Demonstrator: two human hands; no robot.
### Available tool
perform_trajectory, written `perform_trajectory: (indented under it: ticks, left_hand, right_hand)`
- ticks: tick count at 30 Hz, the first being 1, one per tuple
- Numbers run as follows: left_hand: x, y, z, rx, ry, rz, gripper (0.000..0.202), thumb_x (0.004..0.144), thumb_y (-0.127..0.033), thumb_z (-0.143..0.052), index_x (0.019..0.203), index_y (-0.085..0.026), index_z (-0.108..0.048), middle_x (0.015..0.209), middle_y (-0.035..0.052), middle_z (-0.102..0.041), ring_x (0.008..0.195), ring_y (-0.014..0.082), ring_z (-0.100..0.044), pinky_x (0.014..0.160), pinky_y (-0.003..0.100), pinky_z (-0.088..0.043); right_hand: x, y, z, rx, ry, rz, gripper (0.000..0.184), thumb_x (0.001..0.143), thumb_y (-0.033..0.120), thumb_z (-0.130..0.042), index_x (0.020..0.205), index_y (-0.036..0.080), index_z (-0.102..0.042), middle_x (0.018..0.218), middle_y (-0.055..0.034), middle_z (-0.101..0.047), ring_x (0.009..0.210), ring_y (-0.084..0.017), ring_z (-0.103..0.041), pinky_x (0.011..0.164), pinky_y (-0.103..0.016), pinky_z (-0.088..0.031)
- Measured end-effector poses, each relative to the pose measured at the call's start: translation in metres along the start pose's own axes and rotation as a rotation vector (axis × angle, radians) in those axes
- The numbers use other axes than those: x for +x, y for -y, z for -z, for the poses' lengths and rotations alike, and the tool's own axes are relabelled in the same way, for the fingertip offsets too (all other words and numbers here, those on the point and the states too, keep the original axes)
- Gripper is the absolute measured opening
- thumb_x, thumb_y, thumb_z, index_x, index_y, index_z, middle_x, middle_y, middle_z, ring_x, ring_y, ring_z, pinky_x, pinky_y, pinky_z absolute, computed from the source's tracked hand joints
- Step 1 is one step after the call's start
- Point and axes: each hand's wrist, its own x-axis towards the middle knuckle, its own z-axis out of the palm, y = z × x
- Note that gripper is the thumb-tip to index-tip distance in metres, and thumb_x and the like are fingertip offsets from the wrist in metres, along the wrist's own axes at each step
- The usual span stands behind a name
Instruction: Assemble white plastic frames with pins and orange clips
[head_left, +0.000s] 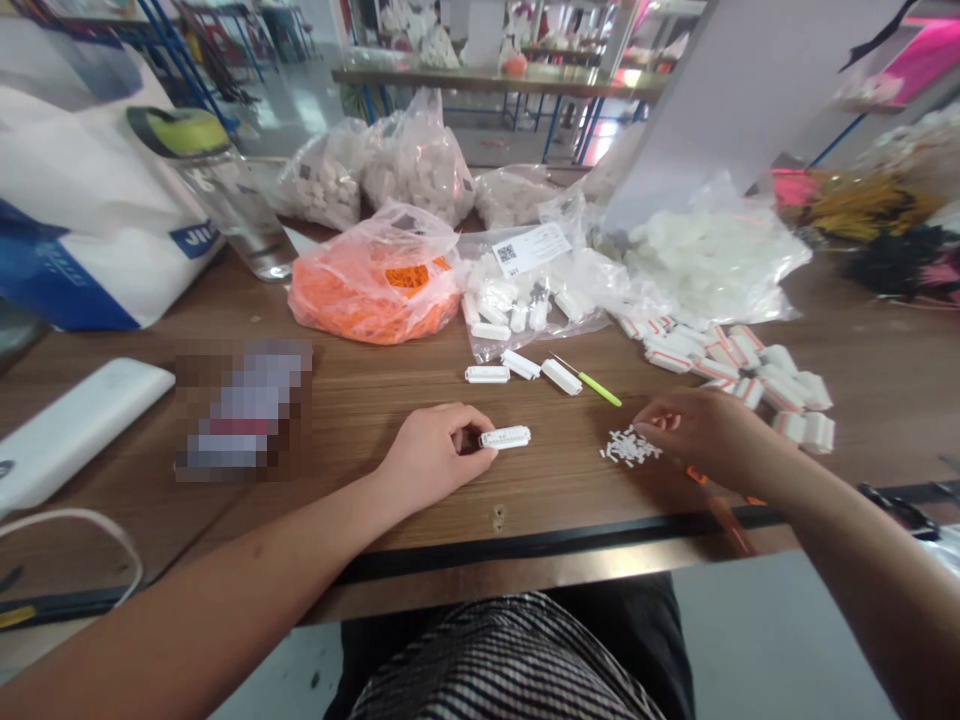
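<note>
Across the wood-grain desk (360,385), I remotely watch the left hand (429,450) pinch a white block (511,437) by its left end, long axis pointing rightward toward the loose white bits (628,447) beside the nearer right hand (705,425), whose grip, if any, I cannot tell.

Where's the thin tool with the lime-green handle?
In the head view, the tool lies right of centre on the brown wood-grain table, beside a white oblong plastic piece and beyond the small white bits near the right hand.
</note>
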Motion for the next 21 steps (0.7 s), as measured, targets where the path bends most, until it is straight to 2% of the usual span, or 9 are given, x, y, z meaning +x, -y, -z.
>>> perform_trajectory:
  ticks: [2, 5, 9, 12, 17, 21]
  left_hand:
    - [0.0, 0.0, -0.001, -0.009, -0.001, 0.014, 0.012, 0.072, -0.025, -0.068, 0.083, -0.021, -0.071, 0.056, -0.0059, -0.052, 0.051, 0.009, -0.045, 0.054, 0.024, -0.035]
    - [0.0, -0.001, -0.001, -0.022, -0.003, 0.027, 0.013, 0.071, -0.024, -0.068, 0.083, -0.021, -0.071, 0.058, -0.0055, -0.054, 0.051, 0.0087, -0.045, 0.054, 0.023, -0.035]
    - [-0.001, -0.001, -0.001, -0.028, 0.0, 0.033, 0.013, 0.072, -0.024, -0.068, 0.084, -0.021, -0.072, 0.059, -0.0052, -0.055, 0.051, 0.0088, -0.045, 0.054, 0.023, -0.036]
    - [-0.001, -0.001, -0.001, -0.031, 0.002, 0.016, 0.013, 0.072, -0.024, -0.068, 0.085, -0.021, -0.072, 0.059, -0.0051, -0.054, 0.051, 0.0089, -0.045, 0.054, 0.023, -0.036]
    - [-0.002, 0.0, 0.0, -0.028, 0.001, -0.013, 0.012, 0.073, -0.024, -0.068, 0.084, -0.021, -0.071, 0.06, -0.0046, -0.055, 0.052, 0.0093, -0.046, 0.055, 0.024, -0.037]
    - [-0.002, 0.0, 0.0, -0.014, -0.001, -0.017, 0.012, 0.073, -0.024, -0.068, 0.083, -0.021, -0.071, 0.06, -0.0045, -0.056, 0.052, 0.0095, -0.046, 0.056, 0.024, -0.037]
  right_hand:
    - [-0.001, 0.01, 0.001, 0.098, -0.043, 0.012, 0.016, 0.077, 0.03, -0.06, 0.067, 0.021, -0.07, 0.072, -0.0039, -0.071, 0.065, -0.018, -0.064, 0.061, -0.032, -0.045]
    - [0.0, 0.037, -0.005, 0.307, -0.053, 0.146, 0.017, 0.079, 0.035, -0.062, 0.071, 0.022, -0.069, 0.071, -0.002, -0.069, 0.065, -0.016, -0.062, 0.063, -0.031, -0.047]
    - [0.008, 0.071, -0.019, 0.518, 0.065, 0.241, 0.015, 0.081, 0.033, -0.062, 0.073, 0.022, -0.068, 0.071, 0.0005, -0.067, 0.067, -0.013, -0.06, 0.063, -0.027, -0.047]
    - [0.014, 0.083, -0.025, 0.581, 0.126, 0.254, 0.014, 0.081, 0.031, -0.062, 0.072, 0.02, -0.067, 0.07, 0.0011, -0.067, 0.066, -0.012, -0.058, 0.063, -0.026, -0.047]
    - [0.019, 0.082, -0.027, 0.526, 0.122, 0.281, 0.015, 0.082, 0.029, -0.059, 0.074, 0.02, -0.067, 0.071, 0.0003, -0.067, 0.065, -0.013, -0.058, 0.063, -0.027, -0.046]
    - [0.02, 0.07, -0.029, 0.163, 0.036, 0.35, 0.014, 0.079, 0.021, -0.059, 0.068, 0.02, -0.067, 0.068, -0.0004, -0.067, 0.066, -0.016, -0.059, 0.076, -0.036, -0.044]
